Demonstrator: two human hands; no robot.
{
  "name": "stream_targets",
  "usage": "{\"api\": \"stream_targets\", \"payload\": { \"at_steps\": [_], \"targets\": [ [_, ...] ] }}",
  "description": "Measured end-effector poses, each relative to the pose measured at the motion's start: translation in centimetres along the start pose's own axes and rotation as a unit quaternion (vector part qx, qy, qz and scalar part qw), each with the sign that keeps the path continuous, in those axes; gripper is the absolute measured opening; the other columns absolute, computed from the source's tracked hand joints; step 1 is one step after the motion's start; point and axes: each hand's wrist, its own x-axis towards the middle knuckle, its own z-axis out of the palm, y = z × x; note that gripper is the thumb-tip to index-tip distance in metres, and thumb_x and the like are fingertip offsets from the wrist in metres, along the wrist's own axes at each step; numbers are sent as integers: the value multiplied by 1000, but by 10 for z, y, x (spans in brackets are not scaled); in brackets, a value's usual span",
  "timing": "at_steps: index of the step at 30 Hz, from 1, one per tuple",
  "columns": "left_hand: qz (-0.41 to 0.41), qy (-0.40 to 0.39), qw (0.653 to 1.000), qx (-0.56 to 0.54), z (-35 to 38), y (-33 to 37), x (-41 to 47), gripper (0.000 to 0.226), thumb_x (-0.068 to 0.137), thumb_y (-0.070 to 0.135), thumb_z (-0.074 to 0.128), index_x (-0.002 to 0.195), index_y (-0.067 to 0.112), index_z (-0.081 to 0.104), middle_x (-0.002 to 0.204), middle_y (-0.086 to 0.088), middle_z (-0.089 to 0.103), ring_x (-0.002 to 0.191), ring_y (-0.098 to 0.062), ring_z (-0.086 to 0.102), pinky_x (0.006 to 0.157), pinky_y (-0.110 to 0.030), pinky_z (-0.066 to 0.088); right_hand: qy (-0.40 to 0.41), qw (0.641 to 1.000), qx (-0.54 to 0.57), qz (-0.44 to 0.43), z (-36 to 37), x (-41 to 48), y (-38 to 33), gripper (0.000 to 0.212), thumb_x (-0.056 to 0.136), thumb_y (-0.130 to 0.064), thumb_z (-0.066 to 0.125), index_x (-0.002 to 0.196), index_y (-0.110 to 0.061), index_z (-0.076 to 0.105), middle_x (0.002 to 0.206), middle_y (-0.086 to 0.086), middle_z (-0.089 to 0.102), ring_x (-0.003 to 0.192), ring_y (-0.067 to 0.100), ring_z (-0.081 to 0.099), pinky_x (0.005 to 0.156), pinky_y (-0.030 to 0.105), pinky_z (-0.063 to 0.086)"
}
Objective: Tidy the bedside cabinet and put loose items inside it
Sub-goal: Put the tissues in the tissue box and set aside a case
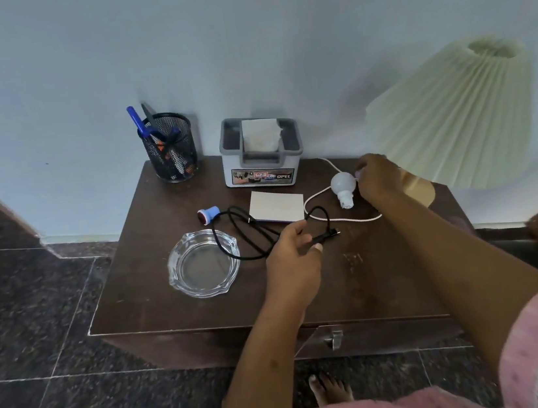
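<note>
Step in hand, by my judgement: gathering loose items off the bedside cabinet (355, 271) top.

- Left hand (293, 255): thumb and fingers pinch the black cable (240, 228) near its plug end, mid-top.
- Right hand (378, 177): fingers curled against the bulb (343, 184), far right. I cannot tell whether it grips.
- Next: lift both, then free a hand for the closed drawer (380, 333).

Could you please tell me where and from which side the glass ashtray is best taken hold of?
Probably by the thick rim on its near left side, coming down from above at the front. The glass ashtray lies flat, mouth up, and the black cable loops across its far right rim, so that side is obstructed.
</note>
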Motion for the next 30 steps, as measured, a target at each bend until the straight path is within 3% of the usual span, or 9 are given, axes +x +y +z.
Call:
{"api": "stream_targets", "payload": {
  "at_steps": [4,7,11,13,15,19,25,30],
  "targets": [
    [-5,-16,1000,16,1,0,-5,41,92,14,54,130,29,48,115,8,56,93,-2,53,67,-18,46,59,994,78,-50,-8,-31,-1,28,88,2,41,102,-8,64,102,10,67,98,25,61,86,36,48],
    [-3,-38,998,42,7,0,-10,43,92,15,55,132,28,47,116,5,55,88,-2,54,67,-19,46,101,986,103,-88,-21,-64,4,30,86,5,41,95,-7,66,95,9,67,89,19,60,76,25,42],
    [-9,-65,994,90,11,0,-19,46,91,18,56,135,26,45,124,2,54,105,-15,55,80,-26,47,37,992,76,-90,-38,-111,29,24,88,0,49,88,-14,69,89,6,69,85,18,64,75,29,49],
    [-10,-72,992,106,12,0,-20,46,91,18,56,135,26,45,126,2,54,112,-15,53,83,-25,45,9,998,2,-59,-44,-131,45,15,90,-13,57,89,-22,68,93,2,70,89,18,65,83,36,51],
    [-11,-74,991,115,13,0,-21,46,91,18,56,135,26,45,127,2,53,113,-15,52,84,-25,44,0,993,-117,-30,-48,-145,56,13,90,-23,57,94,-31,67,100,-1,68,99,21,61,94,44,42],
    [-15,-73,989,125,14,1,-22,47,91,17,56,136,25,45,129,0,52,115,-19,52,93,-30,47,-8,982,-190,7,-52,-158,63,24,92,-18,50,96,-37,66,106,-3,64,101,22,58,99,50,26],
    [-19,-71,990,120,9,1,-18,46,91,17,56,135,25,45,128,2,50,115,-18,51,95,-34,48,-21,986,-166,4,-49,-163,48,30,92,-19,50,110,-39,63,133,-2,49,123,26,45,103,54,24],
    [4,13,1000,21,-21,14,-6,40,91,10,56,128,23,51,111,4,57,104,-13,54,91,-33,49,-25,991,-76,-106,-33,-152,-26,28,88,-23,52,108,-39,65,125,-5,51,120,24,44,99,50,26]
  ]
}}
